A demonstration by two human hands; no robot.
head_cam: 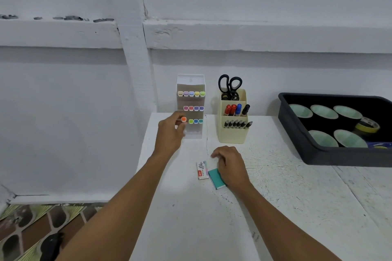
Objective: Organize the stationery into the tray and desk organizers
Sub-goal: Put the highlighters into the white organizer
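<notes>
Head view. L hand [169, 133] pinches orange-capped marker [183, 119], barrel hidden in curled fingers, cap at btm-tier left slot of marker rack [191, 82]. R hand [231, 167] rests loosely curled on table [275, 197] in front of rack, heel touching teal box [215, 179]; I see nothing gripped. Staples box [202, 170] lies just left of teal box. Cream organizer [233, 135] stands right of rack, black tray [318, 154] further right. I judge marker light, stiff, smooth plastic, so slippery: pinch mid-barrel, not the cap.
</notes>
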